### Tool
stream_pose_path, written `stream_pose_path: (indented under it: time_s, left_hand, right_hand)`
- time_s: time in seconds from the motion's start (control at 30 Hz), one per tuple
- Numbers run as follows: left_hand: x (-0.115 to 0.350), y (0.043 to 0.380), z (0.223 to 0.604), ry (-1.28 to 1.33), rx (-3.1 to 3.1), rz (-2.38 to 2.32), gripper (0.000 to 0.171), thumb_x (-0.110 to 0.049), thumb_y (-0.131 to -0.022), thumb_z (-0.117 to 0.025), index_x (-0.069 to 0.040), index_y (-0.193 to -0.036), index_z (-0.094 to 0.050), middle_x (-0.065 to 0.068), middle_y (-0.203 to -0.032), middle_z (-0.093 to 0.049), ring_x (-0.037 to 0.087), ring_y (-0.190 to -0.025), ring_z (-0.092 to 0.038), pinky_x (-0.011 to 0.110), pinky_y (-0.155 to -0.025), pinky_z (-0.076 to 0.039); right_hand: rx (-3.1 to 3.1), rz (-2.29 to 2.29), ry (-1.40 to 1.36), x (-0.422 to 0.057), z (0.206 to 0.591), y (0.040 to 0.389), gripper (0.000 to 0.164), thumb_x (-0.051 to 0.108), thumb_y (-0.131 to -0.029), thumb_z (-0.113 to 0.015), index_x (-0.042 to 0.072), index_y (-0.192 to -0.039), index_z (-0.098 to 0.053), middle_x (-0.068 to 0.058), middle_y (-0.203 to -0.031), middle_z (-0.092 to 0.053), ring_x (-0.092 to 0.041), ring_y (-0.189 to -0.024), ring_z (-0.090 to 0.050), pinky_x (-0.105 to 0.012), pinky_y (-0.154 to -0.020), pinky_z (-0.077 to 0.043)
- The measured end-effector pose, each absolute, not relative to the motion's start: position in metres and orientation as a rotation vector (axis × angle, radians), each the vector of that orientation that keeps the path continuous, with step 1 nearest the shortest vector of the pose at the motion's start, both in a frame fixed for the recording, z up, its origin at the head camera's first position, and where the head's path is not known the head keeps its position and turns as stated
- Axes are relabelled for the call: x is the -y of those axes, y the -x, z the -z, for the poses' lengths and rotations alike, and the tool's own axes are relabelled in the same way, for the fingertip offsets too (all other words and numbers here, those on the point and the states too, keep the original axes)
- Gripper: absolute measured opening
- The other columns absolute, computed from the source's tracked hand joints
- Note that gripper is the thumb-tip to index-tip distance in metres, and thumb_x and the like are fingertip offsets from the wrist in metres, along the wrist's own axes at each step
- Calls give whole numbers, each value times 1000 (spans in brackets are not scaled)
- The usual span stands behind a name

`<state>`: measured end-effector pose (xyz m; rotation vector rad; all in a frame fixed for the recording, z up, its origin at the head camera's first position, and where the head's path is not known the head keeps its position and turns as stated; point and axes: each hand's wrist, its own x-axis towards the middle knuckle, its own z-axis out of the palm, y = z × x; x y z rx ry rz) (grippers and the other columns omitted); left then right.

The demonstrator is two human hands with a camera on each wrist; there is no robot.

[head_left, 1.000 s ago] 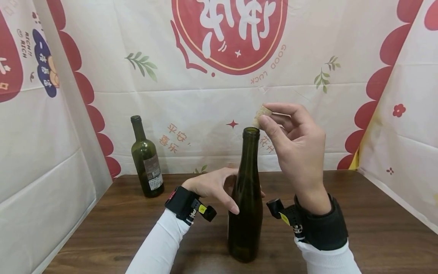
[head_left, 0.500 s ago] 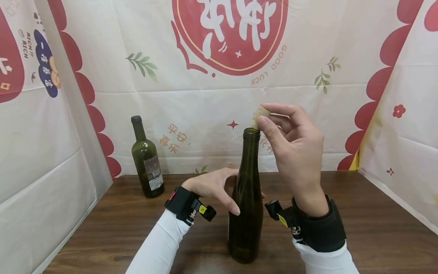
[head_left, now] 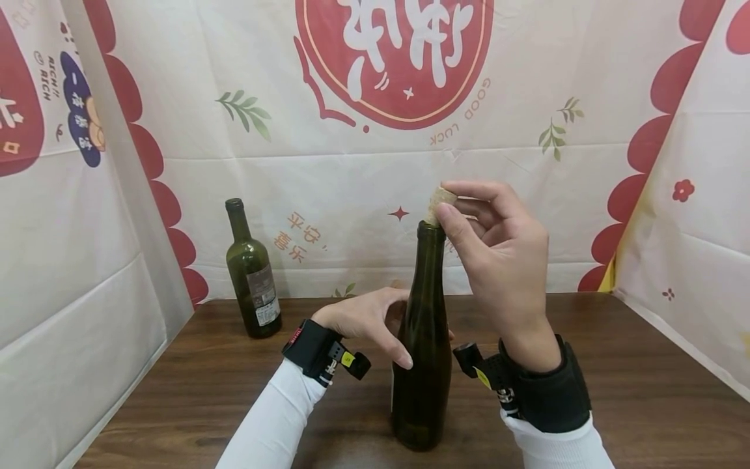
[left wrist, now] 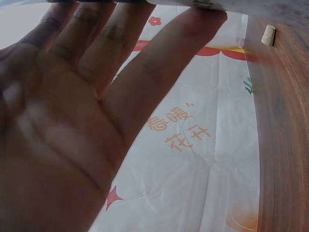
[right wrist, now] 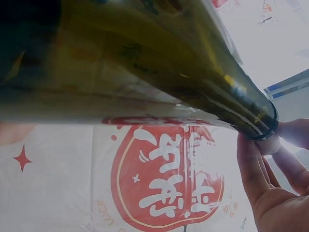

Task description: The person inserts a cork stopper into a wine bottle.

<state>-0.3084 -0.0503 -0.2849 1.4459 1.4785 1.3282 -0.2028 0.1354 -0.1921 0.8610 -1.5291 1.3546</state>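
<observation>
Right hand (head_left: 506, 254): thumb and fingers pinched a cork (head_left: 438, 199) by its sides, upper end leaning slightly toward the palm. Cork's lower end sat at the mouth of a tall bottle (head_left: 423, 365), below the fingertips; depth of entry, if any, could not be told.

Left hand (head_left: 375, 319): wrapped loosely about the bottle's body, thumb on the near side, fingers round the back. Bottle stood upright.

Handling, judged: cork light, firm with slight give, grainy enough not to slip; best held high on the sides, fingertips clear of the rim. Bottle heavier, rigid, slick, breakable; best steadied round the body, as the left hand had it.

Materials: dark green glass, long sloping shoulders, ringed lip; cork pale tan, speckled, cylindrical. Beyond the left hand, bottle no. 2 (head_left: 252, 280), shorter, labelled. Past the left fingers, 1 spare cork (left wrist: 269, 35) upright on brown wood-grained table (head_left: 334, 417).
</observation>
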Motion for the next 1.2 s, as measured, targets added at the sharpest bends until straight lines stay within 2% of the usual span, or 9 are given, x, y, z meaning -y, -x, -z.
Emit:
stream_pose_path:
  time_s: [0.3, 0.9, 1.2]
  left_hand:
    - [48, 309, 285, -1515, -1521, -1312, 65, 7, -81, -80, 4, -141, -53, 12, -136, -69, 33, -127, -64, 55, -110, -48]
    - [49, 310, 285, -1532, -1543, -1306, 63, 3, -82, -80, 4, -140, -54, 11, -134, -70, 34, -125, -65, 54, -109, -49]
    - [48, 309, 284, -1528, -1517, -1306, 66, 7, -82, -79, 4, -142, -53, 11, -135, -70, 33, -125, -65, 56, -109, -48]
  right_hand:
    - [1513, -1364, -956, -136, 192, 203, 31, -14, -93, -72, -13, -124, -68, -18, -111, -72, -24, -98, -75, -32, -93, -59]
    - [1568, -1295, -960, -135, 194, 201, 30, -15, -93, -70, -13, -123, -68, -20, -117, -68, -24, -100, -73, -33, -96, -58]
    - [1574, -1264, -948, -136, 195, 201, 30, -16, -92, -70, -14, -122, -68, -19, -118, -69, -23, -100, -72, -33, -98, -57]
